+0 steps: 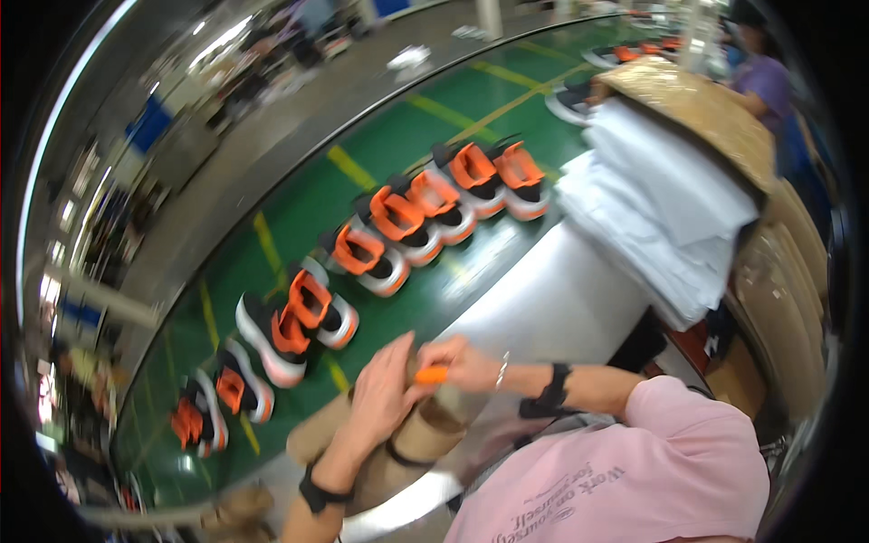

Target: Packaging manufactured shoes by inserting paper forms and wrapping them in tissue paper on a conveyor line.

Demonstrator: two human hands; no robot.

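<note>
My left hand (382, 391) curls over a brown paper roll (319, 433), its fingertips at the roll's far end. Close beside it, my right hand (460, 365) pinches a small bright orange piece (432, 374); the grip and blur hide its kind. Below my hands stands another hollow brown roll (433, 427) with a dark band around it. Past my hands, several black shoes with orange linings and white soles, such as this sneaker (369, 258), stand in a slanting row on a green conveyor belt (299, 204).
A bare metal ledge (529, 294) runs along the belt's near side. To the right, a stack of white paper sheets (647, 217) lies by a tape-wrapped carton (692, 100). Another person (765, 81) in purple is at the far right. More shoes stand farther along the belt.
</note>
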